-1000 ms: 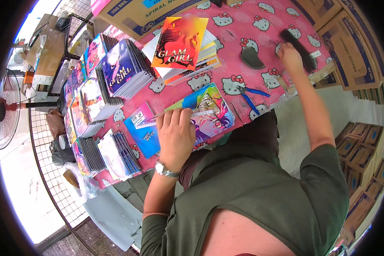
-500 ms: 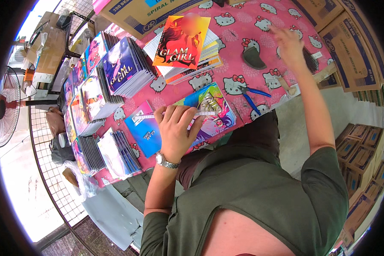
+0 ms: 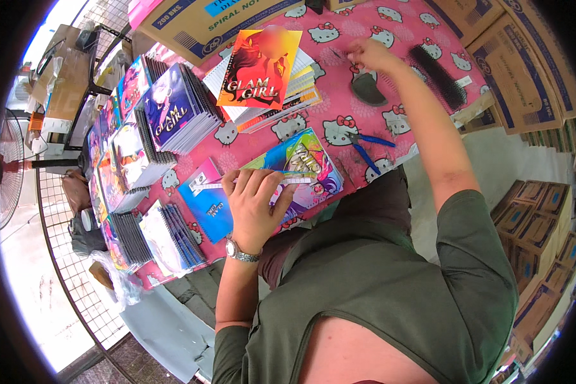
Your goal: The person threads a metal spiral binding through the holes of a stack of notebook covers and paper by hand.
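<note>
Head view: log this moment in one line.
left hand: on notebook | right hand: near dark pad | pliers: on pink cloth | coils: right of dark pad

Pink cloth (image 3: pixel 331 104), white cat faces, red bows, loud notebook covers.
Top notebook (image 3: pixel 256 78) red-orange-yellow; next stack (image 3: pixel 173 114) navy-violet; flat cover (image 3: pixel 212 212) blue, pink corner; patterned cover (image 3: pixel 320 161) green, blue, purple, pink (busy print, partly covered). Strip (image 3: pixel 299 181) whitish. Pliers (image 3: pixel 367 157) blue-handled, coils (image 3: pixel 436 78) black, scrap (image 3: pixel 368 91) dark grey-green. Shirt (image 3: pixel 365 275) dark olive, watch (image 3: pixel 243 255) silver, boxes (image 3: pixel 521 70) brown with blue print.
</note>
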`<state>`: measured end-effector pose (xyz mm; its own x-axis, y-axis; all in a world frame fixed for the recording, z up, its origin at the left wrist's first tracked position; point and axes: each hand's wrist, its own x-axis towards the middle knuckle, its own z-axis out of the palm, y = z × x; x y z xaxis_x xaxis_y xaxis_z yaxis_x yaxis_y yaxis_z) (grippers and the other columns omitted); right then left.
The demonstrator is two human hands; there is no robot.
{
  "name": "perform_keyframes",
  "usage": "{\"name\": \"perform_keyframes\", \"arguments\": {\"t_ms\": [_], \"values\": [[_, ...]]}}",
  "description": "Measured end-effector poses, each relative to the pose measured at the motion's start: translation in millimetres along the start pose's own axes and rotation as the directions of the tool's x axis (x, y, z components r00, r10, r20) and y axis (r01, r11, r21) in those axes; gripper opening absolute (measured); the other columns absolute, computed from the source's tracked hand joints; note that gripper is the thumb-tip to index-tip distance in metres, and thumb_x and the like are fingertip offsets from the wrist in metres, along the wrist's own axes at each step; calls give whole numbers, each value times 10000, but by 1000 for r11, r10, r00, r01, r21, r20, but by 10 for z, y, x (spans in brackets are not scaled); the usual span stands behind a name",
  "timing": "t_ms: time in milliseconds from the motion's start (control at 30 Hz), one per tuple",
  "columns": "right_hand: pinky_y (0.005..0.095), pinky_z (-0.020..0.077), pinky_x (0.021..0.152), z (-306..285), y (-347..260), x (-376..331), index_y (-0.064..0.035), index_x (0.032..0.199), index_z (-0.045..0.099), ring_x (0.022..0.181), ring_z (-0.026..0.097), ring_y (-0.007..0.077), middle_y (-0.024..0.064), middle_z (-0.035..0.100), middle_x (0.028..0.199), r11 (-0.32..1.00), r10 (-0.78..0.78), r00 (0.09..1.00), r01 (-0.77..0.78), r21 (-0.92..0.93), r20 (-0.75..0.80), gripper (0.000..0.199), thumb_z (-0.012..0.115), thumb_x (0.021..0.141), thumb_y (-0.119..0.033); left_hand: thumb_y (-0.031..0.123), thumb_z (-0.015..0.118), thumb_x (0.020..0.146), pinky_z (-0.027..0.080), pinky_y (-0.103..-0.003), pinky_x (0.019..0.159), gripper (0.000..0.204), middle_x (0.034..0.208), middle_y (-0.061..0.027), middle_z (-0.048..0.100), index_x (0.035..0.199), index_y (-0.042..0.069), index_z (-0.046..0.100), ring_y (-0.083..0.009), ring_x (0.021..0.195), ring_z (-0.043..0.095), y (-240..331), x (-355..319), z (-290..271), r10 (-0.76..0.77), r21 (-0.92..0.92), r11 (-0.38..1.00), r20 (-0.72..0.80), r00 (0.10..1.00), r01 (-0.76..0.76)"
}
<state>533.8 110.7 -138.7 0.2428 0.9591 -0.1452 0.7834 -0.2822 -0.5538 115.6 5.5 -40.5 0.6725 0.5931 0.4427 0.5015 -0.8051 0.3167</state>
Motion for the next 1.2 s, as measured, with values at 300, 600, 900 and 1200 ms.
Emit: {"name": "perform_keyframes", "arguments": {"t_ms": [300,600,900,1200], "values": [[447,544,813,32,206,433,-40,923,675,935,696,338,143,722,945,906,-345,935,308,-291,-84,177,730,776,-121,192,800,779,378,-419,892,241,914,-38,671,962,105,670,-251,886,606,-5,51,10,-9,-10,1000,17,1000,9],[439,554,908,-29,-313,299,-93,1165,682,1153,627,298,149,660,1207,674,-461,887,363,-643,18,259,581,931,-142,188,804,757,375,-422,908,252,946,-37,683,959,105,677,-248,906,615,-14,22,-19,-41,0,999,33,999,41],[334,525,744,49,-1350,-1930,-113,1164,739,854,635,199,71,628,999,599,-657,754,518,611,6,309,652,901,24,188,819,727,375,-411,885,279,949,-31,685,956,111,680,-236,887,616,-19,126,57,-39,-17,999,-12,999,39],[290,491,727,202,-1387,-2139,-87,1196,723,846,593,189,59,574,985,662,-589,806,527,532,-65,370,617,894,99,181,820,716,377,-409,879,272,939,-33,687,938,105,683,-239,883,616,-38,70,34,-30,-23,999,-25,999,30]]}}
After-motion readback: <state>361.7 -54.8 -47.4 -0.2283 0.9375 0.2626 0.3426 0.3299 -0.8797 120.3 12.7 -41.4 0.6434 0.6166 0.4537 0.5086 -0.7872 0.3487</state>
